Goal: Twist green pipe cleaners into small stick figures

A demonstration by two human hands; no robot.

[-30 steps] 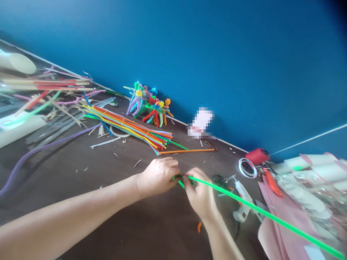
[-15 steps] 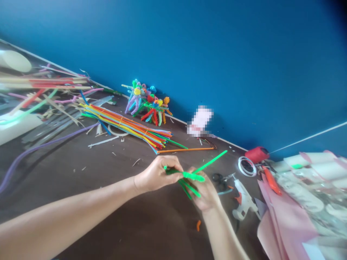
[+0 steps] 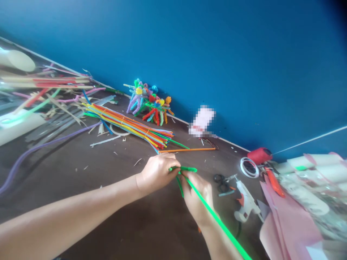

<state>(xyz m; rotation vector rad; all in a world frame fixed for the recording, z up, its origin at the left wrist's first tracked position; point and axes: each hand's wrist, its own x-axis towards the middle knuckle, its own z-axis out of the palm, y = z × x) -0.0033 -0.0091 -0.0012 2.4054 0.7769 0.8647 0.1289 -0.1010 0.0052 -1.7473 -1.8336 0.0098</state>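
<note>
Bent green pipe cleaners point(image 3: 211, 210) are between my two hands, above the dark table point(image 3: 119, 231). My left hand point(image 3: 158, 172) is closed, pinching them near a crossing point. Close beside it, my right hand point(image 3: 197, 195) has its thumb and fingers pressed on the same green stems. One long green stem runs from the fingertips down across my right wrist toward the bottom edge. A shorter folded end points right, and another piece hangs below the fingers. Behind my left hand lies a bundle of coloured pipe cleaners point(image 3: 130, 126), tied with bands.
Small pipe-cleaner figures point(image 3: 150, 101) stand by the blue wall. An orange stem point(image 3: 189, 149) lies beyond my hands. Black scissors point(image 3: 222, 180), a white glue gun point(image 3: 246, 202), a red spool point(image 3: 259, 155) and pink sheets point(image 3: 287, 220) are at right. Mixed strips point(image 3: 54, 104) lie at left.
The long green stem has swung from pointing up and right to pointing down over my right wrist. My right hand has turned, and its fingertips are nearer my left hand.
</note>
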